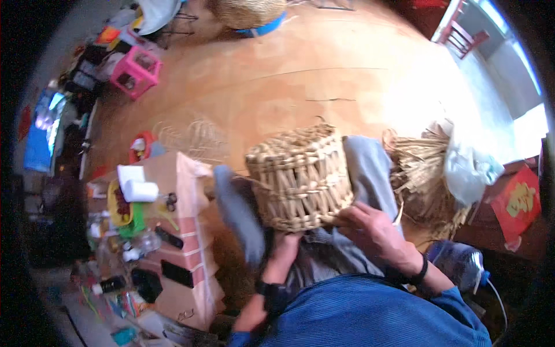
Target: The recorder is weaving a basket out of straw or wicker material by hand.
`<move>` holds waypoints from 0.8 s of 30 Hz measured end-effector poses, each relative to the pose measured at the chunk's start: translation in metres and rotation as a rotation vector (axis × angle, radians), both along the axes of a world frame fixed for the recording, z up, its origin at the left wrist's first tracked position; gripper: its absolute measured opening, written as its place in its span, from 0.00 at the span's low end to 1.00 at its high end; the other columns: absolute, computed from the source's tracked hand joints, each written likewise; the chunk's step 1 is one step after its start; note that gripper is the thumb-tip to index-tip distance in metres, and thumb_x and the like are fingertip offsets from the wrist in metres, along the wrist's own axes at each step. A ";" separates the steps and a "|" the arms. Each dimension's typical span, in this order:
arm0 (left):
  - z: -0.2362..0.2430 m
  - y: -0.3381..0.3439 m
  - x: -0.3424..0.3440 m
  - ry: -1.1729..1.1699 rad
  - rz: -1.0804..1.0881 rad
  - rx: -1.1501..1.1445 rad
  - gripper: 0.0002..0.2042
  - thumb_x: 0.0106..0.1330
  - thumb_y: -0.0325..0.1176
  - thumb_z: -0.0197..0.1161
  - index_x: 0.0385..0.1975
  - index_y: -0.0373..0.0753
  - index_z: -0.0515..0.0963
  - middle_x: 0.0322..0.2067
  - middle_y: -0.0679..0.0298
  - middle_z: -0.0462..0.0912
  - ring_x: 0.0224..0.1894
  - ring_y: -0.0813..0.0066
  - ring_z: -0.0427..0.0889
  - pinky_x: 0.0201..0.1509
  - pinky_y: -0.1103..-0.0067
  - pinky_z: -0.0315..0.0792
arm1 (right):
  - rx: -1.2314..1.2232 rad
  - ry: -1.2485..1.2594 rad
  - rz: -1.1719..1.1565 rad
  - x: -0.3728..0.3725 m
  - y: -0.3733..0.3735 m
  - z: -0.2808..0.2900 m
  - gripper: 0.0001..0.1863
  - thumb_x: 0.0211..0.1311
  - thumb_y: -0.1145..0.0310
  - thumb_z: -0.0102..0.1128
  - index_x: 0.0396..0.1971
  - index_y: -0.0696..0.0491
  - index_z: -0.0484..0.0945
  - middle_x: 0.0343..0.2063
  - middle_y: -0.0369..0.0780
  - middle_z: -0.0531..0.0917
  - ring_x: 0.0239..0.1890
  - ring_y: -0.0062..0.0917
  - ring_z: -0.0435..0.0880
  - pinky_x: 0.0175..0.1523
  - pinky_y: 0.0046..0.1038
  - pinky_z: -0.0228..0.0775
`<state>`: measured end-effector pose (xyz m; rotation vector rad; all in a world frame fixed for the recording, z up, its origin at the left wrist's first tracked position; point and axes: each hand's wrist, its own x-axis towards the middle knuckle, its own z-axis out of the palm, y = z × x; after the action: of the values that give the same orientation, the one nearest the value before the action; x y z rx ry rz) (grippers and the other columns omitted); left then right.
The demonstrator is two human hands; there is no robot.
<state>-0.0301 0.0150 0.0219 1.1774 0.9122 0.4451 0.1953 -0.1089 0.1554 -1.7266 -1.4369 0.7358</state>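
A woven straw basket [300,179] with an openwork side rests on its side across my lap, between my knees in grey trousers. My right hand [370,225] pinches the basket's near edge at its lower right corner; whether a loose strand is also between the fingers is too small to tell. Only the wrist and heel of my left hand [287,243] show. The rest passes under or into the near end of the basket, so its fingers are hidden. A thin strand sticks up from the far edge of the basket.
To the right lie a bundle of dry straw [425,162] and a clear plastic bag [468,173]. A cloth-covered table [196,254] on the left bears a paper roll, phones and small items. Farther off are a pink stool [136,72] and a large woven basket [245,11].
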 end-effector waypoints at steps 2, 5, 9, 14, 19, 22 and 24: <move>-0.016 -0.006 -0.013 -0.305 -0.009 -0.191 0.26 0.69 0.24 0.66 0.68 0.36 0.79 0.69 0.57 0.80 0.72 0.64 0.76 0.79 0.68 0.66 | -0.037 -0.018 -0.006 -0.003 -0.010 -0.009 0.12 0.69 0.72 0.71 0.50 0.56 0.83 0.37 0.47 0.85 0.39 0.46 0.88 0.43 0.43 0.81; 0.031 -0.009 0.002 -0.605 0.006 -0.412 0.34 0.67 0.25 0.71 0.75 0.40 0.70 0.73 0.60 0.74 0.74 0.65 0.73 0.79 0.63 0.67 | -0.051 -0.076 0.088 -0.004 -0.016 -0.011 0.11 0.71 0.70 0.68 0.49 0.56 0.83 0.35 0.46 0.84 0.38 0.45 0.88 0.40 0.43 0.80; 0.041 -0.023 0.020 -0.509 0.208 -0.547 0.46 0.67 0.38 0.80 0.82 0.47 0.59 0.77 0.64 0.69 0.77 0.57 0.70 0.80 0.59 0.69 | 0.006 -0.096 0.177 -0.002 -0.011 -0.014 0.11 0.70 0.69 0.64 0.49 0.54 0.82 0.34 0.45 0.83 0.38 0.46 0.87 0.39 0.45 0.81; 0.037 -0.023 0.034 -0.156 0.361 -0.665 0.27 0.71 0.44 0.77 0.67 0.49 0.78 0.61 0.69 0.85 0.62 0.72 0.81 0.65 0.68 0.79 | 0.013 -0.109 -0.004 0.004 0.010 -0.013 0.11 0.66 0.67 0.68 0.46 0.52 0.81 0.34 0.45 0.82 0.37 0.47 0.87 0.39 0.45 0.81; 0.017 -0.034 0.043 -0.156 0.405 -0.612 0.27 0.74 0.40 0.75 0.70 0.42 0.78 0.65 0.63 0.83 0.67 0.68 0.78 0.76 0.69 0.72 | -0.014 -0.263 -0.073 -0.005 0.031 -0.036 0.16 0.59 0.66 0.75 0.46 0.49 0.84 0.36 0.44 0.85 0.37 0.46 0.89 0.40 0.43 0.83; 0.020 -0.029 0.046 -0.373 0.354 -0.639 0.33 0.70 0.38 0.79 0.73 0.41 0.73 0.68 0.64 0.80 0.69 0.69 0.76 0.75 0.69 0.72 | 0.110 -0.203 -0.161 -0.014 0.041 -0.034 0.17 0.52 0.68 0.81 0.42 0.49 0.86 0.35 0.42 0.87 0.36 0.43 0.90 0.41 0.39 0.83; 0.018 -0.028 0.049 -0.408 0.351 -0.636 0.35 0.69 0.36 0.79 0.74 0.41 0.72 0.68 0.64 0.79 0.69 0.68 0.76 0.75 0.68 0.72 | 0.100 -0.174 -0.199 -0.016 0.043 -0.032 0.16 0.52 0.70 0.80 0.41 0.50 0.86 0.35 0.42 0.88 0.36 0.42 0.91 0.41 0.38 0.84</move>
<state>0.0189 -0.0128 0.0394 0.3263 0.8128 0.5941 0.1793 -0.0659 0.1236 -1.8590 -1.3657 0.4090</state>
